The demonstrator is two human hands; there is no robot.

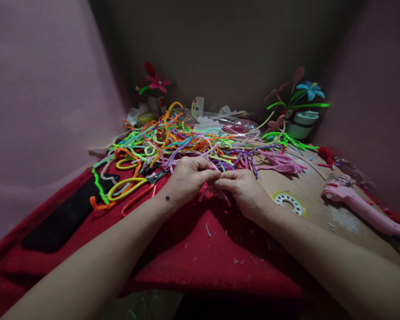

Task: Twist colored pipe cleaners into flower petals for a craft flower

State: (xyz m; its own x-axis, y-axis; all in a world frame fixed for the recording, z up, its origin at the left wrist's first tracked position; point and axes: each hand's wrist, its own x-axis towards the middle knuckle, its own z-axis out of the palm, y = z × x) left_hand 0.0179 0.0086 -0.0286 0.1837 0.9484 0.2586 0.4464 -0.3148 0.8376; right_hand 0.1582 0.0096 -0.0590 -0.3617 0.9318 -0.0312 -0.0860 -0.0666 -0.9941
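My left hand (188,178) and my right hand (242,187) meet in the middle, fingertips pinched together on a pink pipe cleaner piece (209,191) whose ends stick out below them. Both hands rest on the red cloth (200,253) at the near edge of a big tangled heap of coloured pipe cleaners (186,142). Just left of my left hand lie pliers with orange handles (146,186).
A pink glue gun (360,202) lies at the right on the bare tabletop, with a tape roll (289,201) nearer my right wrist. Pipe-cleaner flowers stand at the back left (155,82) and in a white pot (302,122) at the back right. A black flat object (66,213) lies at the left.
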